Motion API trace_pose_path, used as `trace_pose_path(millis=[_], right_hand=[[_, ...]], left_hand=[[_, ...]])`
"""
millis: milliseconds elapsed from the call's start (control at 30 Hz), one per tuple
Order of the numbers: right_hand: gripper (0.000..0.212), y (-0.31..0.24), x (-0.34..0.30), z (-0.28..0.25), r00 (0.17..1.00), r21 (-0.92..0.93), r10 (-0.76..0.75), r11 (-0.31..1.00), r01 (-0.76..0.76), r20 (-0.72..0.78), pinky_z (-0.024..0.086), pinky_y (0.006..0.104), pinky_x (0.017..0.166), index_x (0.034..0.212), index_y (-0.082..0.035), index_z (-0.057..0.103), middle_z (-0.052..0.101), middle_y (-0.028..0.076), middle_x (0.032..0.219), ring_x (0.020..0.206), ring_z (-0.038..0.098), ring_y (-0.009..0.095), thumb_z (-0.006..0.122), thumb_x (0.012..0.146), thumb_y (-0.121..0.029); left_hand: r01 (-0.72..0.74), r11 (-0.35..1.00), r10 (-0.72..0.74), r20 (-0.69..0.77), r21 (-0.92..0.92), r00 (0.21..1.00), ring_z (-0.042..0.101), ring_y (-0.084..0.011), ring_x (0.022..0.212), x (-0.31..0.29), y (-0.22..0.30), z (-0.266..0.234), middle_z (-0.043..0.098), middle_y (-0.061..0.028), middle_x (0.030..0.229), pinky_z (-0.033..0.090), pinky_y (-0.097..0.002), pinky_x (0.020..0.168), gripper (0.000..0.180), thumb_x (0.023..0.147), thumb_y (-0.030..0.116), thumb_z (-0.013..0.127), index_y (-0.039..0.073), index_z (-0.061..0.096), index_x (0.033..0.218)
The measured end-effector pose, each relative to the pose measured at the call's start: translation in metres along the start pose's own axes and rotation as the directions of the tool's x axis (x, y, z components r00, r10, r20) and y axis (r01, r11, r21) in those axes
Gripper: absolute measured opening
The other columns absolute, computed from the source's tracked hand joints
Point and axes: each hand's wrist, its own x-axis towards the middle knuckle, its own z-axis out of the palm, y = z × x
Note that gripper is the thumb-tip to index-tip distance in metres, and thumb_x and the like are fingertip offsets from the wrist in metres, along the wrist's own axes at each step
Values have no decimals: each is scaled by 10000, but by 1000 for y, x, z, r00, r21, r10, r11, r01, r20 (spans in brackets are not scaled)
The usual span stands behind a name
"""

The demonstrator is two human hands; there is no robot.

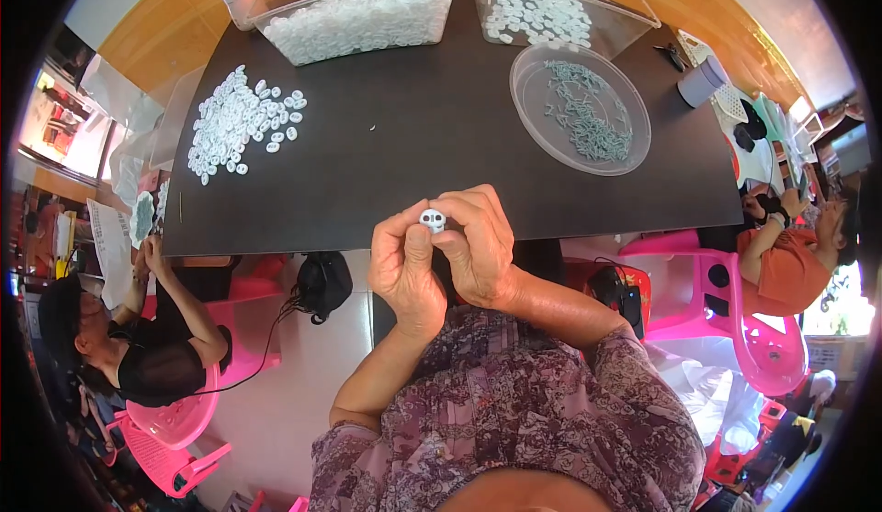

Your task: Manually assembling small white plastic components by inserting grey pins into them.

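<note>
A little white piece (433,221) with two dark holes, like two round eyes, is up between the person's two hands, over the near edge of the dark table (413,177). The left hand (404,259) pinches it from the left with its thumb and finger close together. The right hand (480,247) pinches it from the right, with its fingers bent. The two hands are very close to each other. On the left side of the table is a big, loose pile of white pieces (230,124). At the far side, a clear box (367,51) on the left is full of white bits, and another clear box (634,33) on the right has white bits in it too. A round clear tray (531,117) sits near the right box, and lots of tiny green pieces (599,134) lie in it. A pale pink bottle (241,2) stands in the far left corner, and a gray cup (701,83) stands on the far right. One person in black (161,365) sits on the left, and one person in orange (788,269) sits on the right. A black bag (323,284) is below the table, left of the hands.
</note>
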Motion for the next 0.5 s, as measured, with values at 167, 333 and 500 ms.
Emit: trace_pose_path(millis=[167,333,500], right_hand=[[174,0,0,4,995,23,-85,996,87,-55,448,330,634,957,21,530,575,131,871,732,534,253,559,885,-134],[182,-2,0,2,995,0,-94,996,94,-30,449,330,623,951,19,529,576,125,853,715,536,254,549,896,-154],[193,-6,1,5,994,0,-102,995,102,-29,450,332,605,949,18,533,577,123,835,700,539,255,548,899,-168]], left_hand=[[-80,994,76,56,78,996,516,-90,867,-6,1,0,550,-37,952,441,-247,803,229,938,178,515,-20,527,1051],[-188,975,178,85,123,980,482,-77,848,-7,1,1,525,-30,925,420,-237,785,213,943,171,505,-16,527,1044],[-273,937,266,61,220,962,468,-85,837,-8,2,3,519,-38,914,411,-241,772,195,943,157,504,-15,522,1032]])
